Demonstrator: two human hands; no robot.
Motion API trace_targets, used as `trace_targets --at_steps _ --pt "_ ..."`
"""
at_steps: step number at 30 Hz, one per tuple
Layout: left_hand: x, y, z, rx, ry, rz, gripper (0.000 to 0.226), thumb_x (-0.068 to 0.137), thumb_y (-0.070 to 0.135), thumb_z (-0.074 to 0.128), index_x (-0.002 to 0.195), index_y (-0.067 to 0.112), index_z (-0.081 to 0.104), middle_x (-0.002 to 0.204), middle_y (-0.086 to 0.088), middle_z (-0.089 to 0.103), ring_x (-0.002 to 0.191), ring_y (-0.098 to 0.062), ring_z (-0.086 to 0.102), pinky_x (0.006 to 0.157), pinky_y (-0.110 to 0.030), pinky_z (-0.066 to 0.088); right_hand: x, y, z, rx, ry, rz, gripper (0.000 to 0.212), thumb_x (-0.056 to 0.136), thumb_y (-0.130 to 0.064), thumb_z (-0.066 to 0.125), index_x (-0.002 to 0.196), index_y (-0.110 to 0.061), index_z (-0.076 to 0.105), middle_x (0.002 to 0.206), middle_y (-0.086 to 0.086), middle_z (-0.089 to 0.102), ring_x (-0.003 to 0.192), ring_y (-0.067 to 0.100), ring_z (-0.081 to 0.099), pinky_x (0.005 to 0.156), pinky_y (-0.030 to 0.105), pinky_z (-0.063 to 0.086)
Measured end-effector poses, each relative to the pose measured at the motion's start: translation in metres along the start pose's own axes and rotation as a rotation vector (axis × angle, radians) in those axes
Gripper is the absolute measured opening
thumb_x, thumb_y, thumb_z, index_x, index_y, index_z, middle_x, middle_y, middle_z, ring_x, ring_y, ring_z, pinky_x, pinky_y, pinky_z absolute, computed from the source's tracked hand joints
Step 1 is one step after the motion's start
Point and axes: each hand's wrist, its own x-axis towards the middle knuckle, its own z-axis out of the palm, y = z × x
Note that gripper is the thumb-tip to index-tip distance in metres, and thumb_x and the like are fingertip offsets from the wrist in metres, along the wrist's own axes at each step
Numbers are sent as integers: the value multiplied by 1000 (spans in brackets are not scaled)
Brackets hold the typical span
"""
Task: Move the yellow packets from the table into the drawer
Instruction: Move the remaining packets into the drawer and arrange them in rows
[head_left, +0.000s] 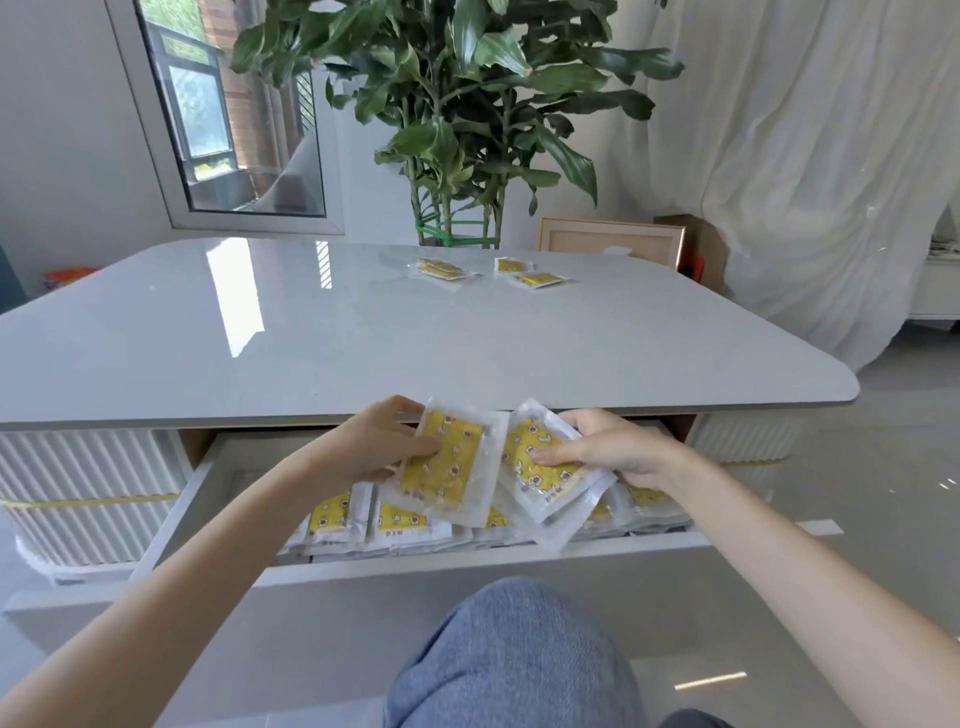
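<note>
1. The person's left hand (387, 441) has its fingers curled round one yellow packet (449, 462), with the thumb laid on its face. It holds the packet just above the open drawer (467, 558).
2. The right hand (608, 447) pinches a second packet (540, 467), possibly with another beneath it. This one is also above the drawer, and its edge meets the first packet.
3. Inside the drawer, directly under both hands, the stored packets (400, 522) lie overlapping along the front wall. Most of the job looks done.
4. Well beyond the drawer, on the far side of the table (363, 338), two small groups are left: the left cluster (444, 269) and the right cluster (530, 274). There seem to be about four packets in all, though overlap makes the count uncertain.
5. What appears to be left is to set the held packets down in the drawer, then fetch the far ones.
6. Farthest from the drawer, a potted plant (457, 104) and a picture frame (610, 244) stand behind the table.
</note>
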Motion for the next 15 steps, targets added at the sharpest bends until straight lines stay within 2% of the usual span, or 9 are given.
trace_targets --at_steps 3,5,6,7,9,11,13,15 --pt "1 -6 14 96 -150 -74 23 89 14 63 111 17 59 100 -4 72 81 -13 72 76 -27 59 2 18 -2 18 -20 81 21 82 -14 75 99 -5 67 94 6 73 81 17 69 80 31 55" --pt "9 -10 22 90 -212 -135 19 92 10 58 110 9 61 92 -4 72 67 -7 70 63 -18 58 4 27 -3 38 -2 134 8 83 -11 73 87 -10 66 85 3 72 71 13 68 68 25 56" --pt "14 -12 25 64 -228 -165 20 92 8 57 111 3 62 89 -4 72 64 -7 70 61 -18 57 7 31 -4 52 22 166 8 82 -10 74 84 -11 65 84 4 71 70 13 68 68 25 55" --pt "21 -14 27 17 -240 -197 22 92 7 56 112 -2 61 86 -6 73 63 -8 70 62 -19 58 11 35 -5 64 49 189 11 81 -11 75 87 -9 66 87 6 72 75 17 69 74 29 56" --pt "33 -17 32 -90 -255 -269 24 92 3 55 112 -9 59 87 -10 72 64 -13 71 63 -23 59 19 43 -8 85 102 249 32 77 -12 79 103 -2 65 98 13 73 93 28 70 90 41 52" --pt "44 -20 38 -109 -247 -326 27 91 2 56 115 -11 56 94 -14 70 67 -16 71 67 -27 60 28 50 -12 105 126 310 48 75 -12 80 116 2 59 102 16 72 99 31 69 93 47 51" --pt "57 -23 46 -64 -203 -343 32 90 1 58 119 -9 53 102 -16 68 77 -20 69 74 -31 58 36 54 -15 120 167 342 49 78 -11 78 119 1 54 101 15 71 91 28 70 78 42 55" --pt "71 -30 55 -9 -136 -349 38 88 1 61 124 -6 50 112 -17 66 91 -25 68 81 -38 58 40 54 -17 104 199 370 46 81 -12 75 118 -1 50 97 13 70 79 25 67 59 31 49"
